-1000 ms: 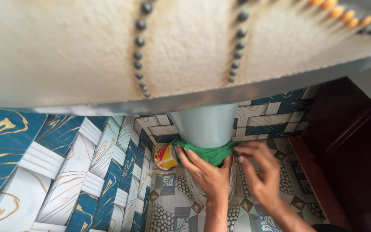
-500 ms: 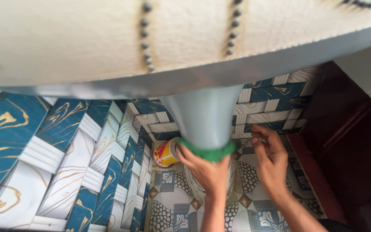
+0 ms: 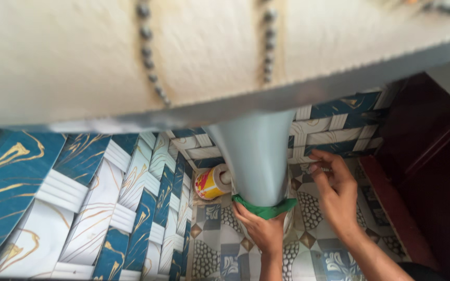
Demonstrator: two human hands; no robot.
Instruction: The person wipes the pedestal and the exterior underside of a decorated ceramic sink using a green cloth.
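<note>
Blue, white and gold patterned wall tiles [image 3: 79,187] fill the lower left of the view, meeting a floor [image 3: 214,255] of grey and blue patterned tiles, with a dark red door [image 3: 433,171] at the right. Overhead, the pale underside of a basin [image 3: 131,57] with 2 beaded chains spans the top, and a pale blue pedestal [image 3: 256,161] drops from it toward the floor.

A green cloth [image 3: 266,209] is wrapped against the pedestal near its foot; half a second ago it sat higher up the column, so the wiping has travelled downward and now covers the lowest stretch. The left hand [image 3: 261,231] has gone down with it, fingers [image 3: 243,213] pressed together and curled up around the cloth, holding it flat to the pedestal from below. The right hand [image 3: 337,195] has come off the cloth since 1 second ago and now sits apart beside the pedestal, fingers loosely bent and holding nothing that shows. That leaves 1 hand doing the rubbing.

A yellow and red can [image 3: 212,183] lies on its side just behind the pedestal at the left, in the same place as before.
</note>
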